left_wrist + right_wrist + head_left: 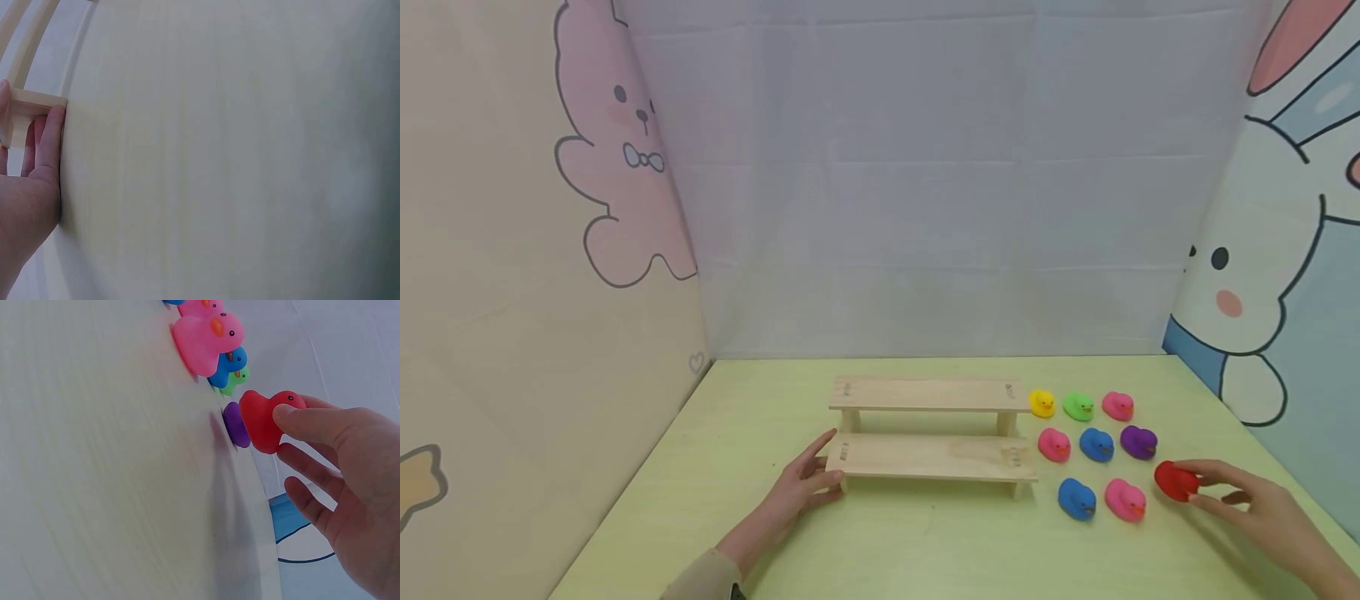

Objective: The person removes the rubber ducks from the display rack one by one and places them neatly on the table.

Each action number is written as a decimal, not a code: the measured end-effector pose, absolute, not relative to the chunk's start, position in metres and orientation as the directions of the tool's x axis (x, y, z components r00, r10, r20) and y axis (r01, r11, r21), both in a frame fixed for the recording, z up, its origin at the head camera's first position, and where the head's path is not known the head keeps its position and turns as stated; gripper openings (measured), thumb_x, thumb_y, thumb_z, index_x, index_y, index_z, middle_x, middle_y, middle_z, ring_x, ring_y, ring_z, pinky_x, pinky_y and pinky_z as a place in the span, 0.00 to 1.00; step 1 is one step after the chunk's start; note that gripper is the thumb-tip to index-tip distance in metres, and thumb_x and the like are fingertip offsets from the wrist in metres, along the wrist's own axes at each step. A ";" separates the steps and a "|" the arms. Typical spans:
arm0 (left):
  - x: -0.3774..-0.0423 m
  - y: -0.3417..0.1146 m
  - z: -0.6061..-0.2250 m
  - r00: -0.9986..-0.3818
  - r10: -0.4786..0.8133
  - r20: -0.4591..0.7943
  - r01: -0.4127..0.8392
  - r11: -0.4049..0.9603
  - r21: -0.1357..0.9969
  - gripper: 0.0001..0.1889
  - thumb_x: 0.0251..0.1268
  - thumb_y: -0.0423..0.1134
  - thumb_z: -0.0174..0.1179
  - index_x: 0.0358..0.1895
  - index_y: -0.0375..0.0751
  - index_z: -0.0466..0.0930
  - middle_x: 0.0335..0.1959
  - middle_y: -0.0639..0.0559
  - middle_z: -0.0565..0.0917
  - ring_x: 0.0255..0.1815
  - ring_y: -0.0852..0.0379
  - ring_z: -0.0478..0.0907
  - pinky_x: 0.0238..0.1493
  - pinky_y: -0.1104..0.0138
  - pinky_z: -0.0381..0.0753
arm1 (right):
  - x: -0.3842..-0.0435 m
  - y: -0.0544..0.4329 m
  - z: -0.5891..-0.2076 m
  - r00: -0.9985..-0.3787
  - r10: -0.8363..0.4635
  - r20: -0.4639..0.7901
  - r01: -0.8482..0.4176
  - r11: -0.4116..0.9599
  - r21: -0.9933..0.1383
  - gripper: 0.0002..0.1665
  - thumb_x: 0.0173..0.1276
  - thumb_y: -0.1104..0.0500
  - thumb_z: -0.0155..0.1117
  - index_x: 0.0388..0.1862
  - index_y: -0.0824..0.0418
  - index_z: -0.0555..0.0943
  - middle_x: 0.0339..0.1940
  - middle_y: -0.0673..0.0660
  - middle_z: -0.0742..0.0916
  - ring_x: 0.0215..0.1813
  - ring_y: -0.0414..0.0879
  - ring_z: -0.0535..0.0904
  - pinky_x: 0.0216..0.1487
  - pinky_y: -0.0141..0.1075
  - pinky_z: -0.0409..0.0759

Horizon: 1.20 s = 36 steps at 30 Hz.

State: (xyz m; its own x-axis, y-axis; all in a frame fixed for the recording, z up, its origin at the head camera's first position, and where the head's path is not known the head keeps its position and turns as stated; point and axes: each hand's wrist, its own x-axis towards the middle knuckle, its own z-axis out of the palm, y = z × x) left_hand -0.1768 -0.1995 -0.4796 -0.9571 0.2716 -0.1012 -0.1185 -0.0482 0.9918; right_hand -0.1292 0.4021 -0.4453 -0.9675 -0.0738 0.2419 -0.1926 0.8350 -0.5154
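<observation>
My right hand [1262, 508] pinches a red rubber duck [262, 422] between thumb and forefinger. In the right wrist view the duck looks lifted off the table, and the other fingers stay spread below it. At the middle, a two-step wooden shelf [928, 457] stands on the table, its upper board behind the lower one. My left hand [808, 479] holds the left end of the lower step, thumb at the front and fingers along the side. The left wrist view shows the fingers [50, 140] against the wooden support [39, 99].
Right of the shelf, rubber ducks stand in rows: yellow [1042, 403], green [1078, 407] and pink [1117, 406] at the back; pink [1054, 445], blue [1097, 445] and purple [1138, 442] midway; blue [1077, 499] and pink [1125, 500] in front. Printed cloth walls surround the pale table [887, 558].
</observation>
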 end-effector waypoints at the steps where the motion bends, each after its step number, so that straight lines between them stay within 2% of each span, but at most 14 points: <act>1: -0.177 -0.200 -0.480 -0.957 0.272 -0.102 -0.119 -0.049 0.992 0.41 0.67 0.35 0.62 0.78 0.51 0.50 0.59 0.33 0.69 0.54 0.45 0.75 0.54 0.54 0.77 | -0.130 0.402 -0.445 -0.971 -0.075 0.229 -0.186 0.835 -0.518 0.24 0.57 0.62 0.75 0.52 0.66 0.81 0.44 0.63 0.85 0.38 0.26 0.71 0.29 0.31 0.78; 3: -0.178 -0.200 -0.480 -0.956 0.273 -0.103 -0.120 -0.048 0.992 0.41 0.67 0.35 0.63 0.78 0.51 0.50 0.59 0.33 0.69 0.54 0.45 0.75 0.54 0.54 0.77 | -0.132 0.402 -0.445 -0.977 -0.078 0.198 -0.172 0.835 -0.523 0.25 0.57 0.62 0.74 0.54 0.67 0.81 0.45 0.65 0.85 0.39 0.31 0.73 0.30 0.31 0.78; 6: -0.178 -0.200 -0.480 -0.956 0.275 -0.101 -0.118 -0.048 0.992 0.41 0.67 0.35 0.62 0.78 0.50 0.50 0.59 0.33 0.69 0.54 0.45 0.75 0.54 0.54 0.77 | -0.135 0.401 -0.445 -0.985 -0.080 0.151 -0.149 0.836 -0.528 0.26 0.58 0.63 0.73 0.55 0.69 0.79 0.46 0.66 0.84 0.42 0.45 0.77 0.31 0.31 0.78; 9: -0.178 -0.200 -0.480 -0.956 0.274 -0.101 -0.120 -0.052 0.991 0.41 0.67 0.35 0.62 0.78 0.50 0.50 0.59 0.33 0.69 0.54 0.46 0.75 0.54 0.54 0.77 | -0.136 0.399 -0.444 -0.989 -0.081 0.124 -0.135 0.836 -0.532 0.26 0.60 0.62 0.72 0.56 0.70 0.79 0.48 0.67 0.84 0.44 0.55 0.77 0.31 0.31 0.78; 11: -0.178 -0.200 -0.480 -0.957 0.271 -0.101 -0.120 -0.053 0.991 0.40 0.67 0.34 0.62 0.78 0.50 0.51 0.59 0.33 0.69 0.54 0.46 0.75 0.53 0.53 0.77 | -0.136 0.399 -0.444 -0.989 -0.081 0.122 -0.134 0.836 -0.532 0.25 0.60 0.61 0.72 0.55 0.70 0.79 0.48 0.67 0.84 0.44 0.54 0.77 0.31 0.31 0.78; 14: -0.178 -0.200 -0.480 -0.958 0.270 -0.099 -0.118 -0.056 0.991 0.40 0.67 0.34 0.62 0.78 0.50 0.51 0.60 0.33 0.68 0.54 0.46 0.75 0.53 0.53 0.78 | -0.134 0.397 -0.444 -0.988 -0.083 0.130 -0.140 0.835 -0.531 0.25 0.60 0.60 0.73 0.55 0.68 0.80 0.48 0.66 0.84 0.44 0.45 0.77 0.31 0.31 0.78; 16: -0.179 -0.200 -0.480 -0.958 0.270 -0.099 -0.118 -0.057 0.991 0.40 0.67 0.34 0.62 0.78 0.50 0.51 0.60 0.33 0.68 0.54 0.46 0.75 0.53 0.53 0.78 | -0.134 0.397 -0.444 -0.988 -0.085 0.129 -0.142 0.834 -0.533 0.24 0.60 0.60 0.72 0.55 0.68 0.80 0.48 0.66 0.84 0.44 0.44 0.77 0.32 0.31 0.78; 22: -0.178 -0.200 -0.480 -0.956 0.274 -0.104 -0.122 -0.051 0.991 0.41 0.67 0.35 0.62 0.78 0.49 0.50 0.60 0.33 0.68 0.54 0.46 0.75 0.53 0.54 0.78 | -0.136 0.396 -0.445 -0.994 -0.085 0.065 -0.107 0.822 -0.559 0.23 0.62 0.63 0.70 0.55 0.70 0.79 0.49 0.67 0.84 0.47 0.59 0.77 0.32 0.31 0.78; 25: -0.178 -0.200 -0.480 -0.956 0.275 -0.107 -0.125 -0.050 0.991 0.41 0.67 0.35 0.62 0.78 0.50 0.50 0.59 0.33 0.69 0.54 0.45 0.75 0.53 0.54 0.78 | -0.135 0.397 -0.447 -0.994 -0.088 0.060 -0.107 0.825 -0.555 0.23 0.62 0.63 0.70 0.55 0.69 0.80 0.49 0.66 0.84 0.44 0.48 0.78 0.32 0.31 0.78; 28: -0.178 -0.200 -0.480 -0.955 0.277 -0.106 -0.125 -0.050 0.991 0.41 0.67 0.36 0.63 0.78 0.50 0.50 0.60 0.33 0.68 0.54 0.46 0.75 0.53 0.54 0.78 | -0.135 0.399 -0.449 -0.995 -0.094 0.046 -0.104 0.824 -0.557 0.23 0.62 0.63 0.70 0.55 0.68 0.80 0.48 0.65 0.84 0.43 0.46 0.77 0.32 0.32 0.78; 29: -0.178 -0.200 -0.480 -0.955 0.277 -0.106 -0.125 -0.050 0.991 0.41 0.67 0.36 0.63 0.78 0.50 0.50 0.60 0.33 0.68 0.54 0.46 0.75 0.53 0.54 0.78 | -0.135 0.399 -0.449 -0.995 -0.095 0.040 -0.101 0.824 -0.558 0.23 0.62 0.63 0.70 0.55 0.68 0.80 0.48 0.65 0.84 0.43 0.46 0.77 0.32 0.32 0.78; 32: -0.178 -0.200 -0.480 -0.955 0.276 -0.107 -0.124 -0.048 0.991 0.41 0.67 0.36 0.63 0.78 0.50 0.50 0.60 0.33 0.69 0.54 0.45 0.75 0.53 0.54 0.78 | -0.135 0.399 -0.449 -0.996 -0.090 0.014 -0.082 0.819 -0.568 0.22 0.62 0.66 0.69 0.55 0.70 0.79 0.48 0.66 0.84 0.46 0.57 0.78 0.31 0.32 0.78; 36: -0.178 -0.200 -0.479 -0.956 0.273 -0.109 -0.126 -0.047 0.991 0.40 0.67 0.36 0.63 0.78 0.50 0.51 0.60 0.33 0.69 0.54 0.45 0.75 0.53 0.53 0.78 | -0.135 0.399 -0.448 -0.997 -0.080 -0.010 -0.060 0.818 -0.572 0.23 0.62 0.66 0.69 0.56 0.71 0.78 0.48 0.67 0.83 0.46 0.59 0.77 0.31 0.32 0.78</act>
State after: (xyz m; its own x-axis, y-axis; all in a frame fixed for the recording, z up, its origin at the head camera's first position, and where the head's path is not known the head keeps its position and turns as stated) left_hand -0.1778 -0.2003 -0.4793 -0.9559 0.2729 -0.1086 -0.1259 -0.0467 0.9909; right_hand -0.1351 0.3989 -0.4485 -0.9967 -0.0802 -0.0097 -0.0602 0.8179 -0.5721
